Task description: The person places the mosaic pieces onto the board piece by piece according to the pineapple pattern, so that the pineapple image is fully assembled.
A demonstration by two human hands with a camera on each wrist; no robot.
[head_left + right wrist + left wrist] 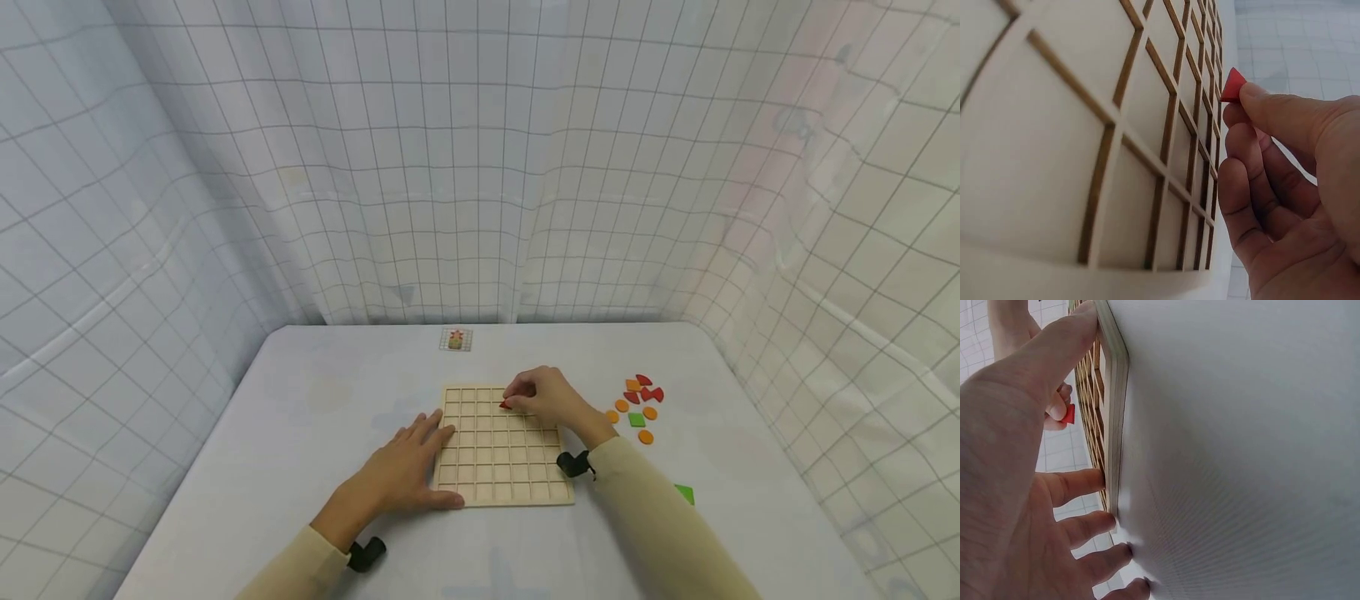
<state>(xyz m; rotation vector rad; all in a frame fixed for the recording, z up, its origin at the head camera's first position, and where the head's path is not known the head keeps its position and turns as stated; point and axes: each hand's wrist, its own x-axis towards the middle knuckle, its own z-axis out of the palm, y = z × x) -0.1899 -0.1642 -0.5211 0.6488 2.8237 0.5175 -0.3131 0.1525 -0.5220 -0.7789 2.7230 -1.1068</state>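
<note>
A pale wooden grid board [493, 457] with raised dividers lies on the table. Over its far part, my right hand [551, 397] pinches a small red piece [1233, 85] between thumb and fingers; a pointed corner of the piece sticks out. My left hand [408, 465] rests along the board's left side with fingers spread. In the left wrist view, the left thumb [1063, 347] touches the board's edge, and some fingertips meet the rim while others lie on the table. No pieces show in the board's visible cells.
Right of the board lie several loose pieces: red wedges [643, 380], orange discs [646, 437] and a green square [637, 420]. Another green piece [685, 493] is partly hidden by the right sleeve. A small picture card [456, 339] lies near the far edge. Gridded white curtains [465, 167] surround the table.
</note>
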